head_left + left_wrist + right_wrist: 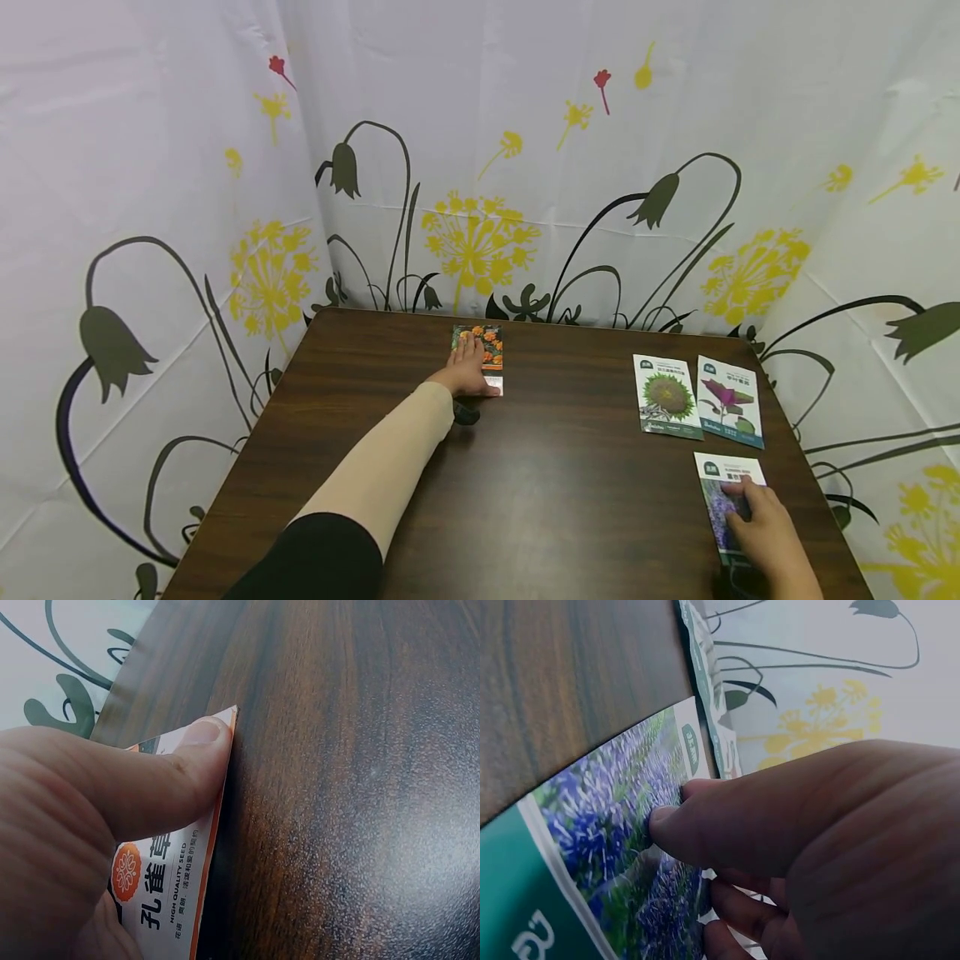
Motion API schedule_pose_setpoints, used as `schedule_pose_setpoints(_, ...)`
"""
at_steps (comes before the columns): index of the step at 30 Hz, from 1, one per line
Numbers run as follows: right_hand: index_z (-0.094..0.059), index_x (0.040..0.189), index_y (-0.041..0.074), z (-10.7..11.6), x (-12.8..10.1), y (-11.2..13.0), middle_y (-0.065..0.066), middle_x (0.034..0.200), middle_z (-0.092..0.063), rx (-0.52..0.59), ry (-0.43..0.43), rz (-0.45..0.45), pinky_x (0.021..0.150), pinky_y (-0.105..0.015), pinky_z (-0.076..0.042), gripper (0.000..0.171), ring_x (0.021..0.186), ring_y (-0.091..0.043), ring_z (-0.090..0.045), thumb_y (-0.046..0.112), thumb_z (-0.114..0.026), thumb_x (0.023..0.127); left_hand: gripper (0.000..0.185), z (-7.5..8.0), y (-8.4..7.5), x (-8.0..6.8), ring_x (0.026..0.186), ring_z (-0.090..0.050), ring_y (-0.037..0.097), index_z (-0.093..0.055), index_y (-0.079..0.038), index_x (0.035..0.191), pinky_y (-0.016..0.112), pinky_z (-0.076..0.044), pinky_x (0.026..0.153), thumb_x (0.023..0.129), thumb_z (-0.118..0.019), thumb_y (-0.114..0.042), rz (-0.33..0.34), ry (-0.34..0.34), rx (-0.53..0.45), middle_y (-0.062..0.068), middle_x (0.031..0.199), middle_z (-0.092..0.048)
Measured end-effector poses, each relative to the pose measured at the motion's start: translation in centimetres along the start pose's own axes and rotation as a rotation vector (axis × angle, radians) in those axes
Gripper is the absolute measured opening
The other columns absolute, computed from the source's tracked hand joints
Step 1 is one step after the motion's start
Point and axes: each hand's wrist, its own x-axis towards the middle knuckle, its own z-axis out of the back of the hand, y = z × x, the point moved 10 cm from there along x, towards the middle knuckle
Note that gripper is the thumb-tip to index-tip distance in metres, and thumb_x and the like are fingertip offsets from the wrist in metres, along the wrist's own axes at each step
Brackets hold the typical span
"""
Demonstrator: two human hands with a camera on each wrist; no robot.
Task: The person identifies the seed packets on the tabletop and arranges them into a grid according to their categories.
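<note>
My left hand (468,371) lies flat on an orange-flower seed packet (489,343) near the far edge of the dark wooden table (525,467). In the left wrist view its straight thumb (180,761) presses on the packet's (169,877) corner. My right hand (761,525) is on a purple-flower seed packet (722,487) at the near right. There the thumb (682,825) bears down on the packet's (600,825) printed face. The other fingers (739,900) curl at its edge, so the hand pinches the packet, which bows slightly.
Two more seed packets lie side by side at the right: a sunflower one (666,396) and a purple-leaf one (729,402). A white curtain with a flower print (480,167) closes in the table on three sides.
</note>
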Motion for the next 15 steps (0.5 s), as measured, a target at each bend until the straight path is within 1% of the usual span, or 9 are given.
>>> schedule_pose_setpoints(4,-0.067,0.133,-0.008,-0.1,-0.4,0.5,-0.052,0.147,-0.044,-0.007,0.006,0.009,0.109,-0.082,-0.038,0.042,0.132,-0.075,-0.046,0.001,-0.074,0.093,0.132,-0.1,0.0,0.2,0.166,0.034,0.029,0.013,-0.01,0.175,0.053,0.013,0.137,0.095,-0.086,-0.045,-0.002,0.005,-0.015,0.008,0.178,0.035)
schedule_pose_setpoints(9,-0.068,0.134,-0.008,-0.7,-0.9,1.2,-0.053,0.146,-0.045,-0.015,0.022,0.032,0.106,-0.083,-0.04,0.044,0.129,-0.076,-0.048,0.002,-0.076,0.092,0.132,-0.1,-0.1,0.0,0.165,0.034,0.029,0.014,-0.011,0.174,0.052,0.013,0.137,0.095,-0.085,-0.046,-0.008,0.003,-0.025,0.008,0.177,0.036)
schedule_pose_setpoints(13,-0.068,0.135,-0.009,-1.3,-1.2,1.9,-0.051,0.144,-0.048,-0.005,0.042,0.034,0.108,-0.082,-0.039,0.047,0.13,-0.074,-0.048,0.001,-0.078,0.091,0.131,-0.1,0.1,0.0,0.165,0.034,0.029,0.016,-0.011,0.174,0.051,0.013,0.137,0.096,-0.083,-0.047,-0.008,-0.005,-0.012,0.008,0.177,0.037)
schedule_pose_setpoints(15,-0.07,0.135,-0.008,-1.5,-1.4,2.4,-0.049,0.141,-0.051,-0.006,0.052,0.03,0.107,-0.082,-0.04,0.046,0.127,-0.071,-0.051,0.001,-0.08,0.091,0.131,-0.2,0.2,0.1,0.165,0.035,0.029,0.016,-0.011,0.174,0.051,0.013,0.137,0.097,-0.083,-0.047,-0.008,0.0,-0.012,0.008,0.176,0.038)
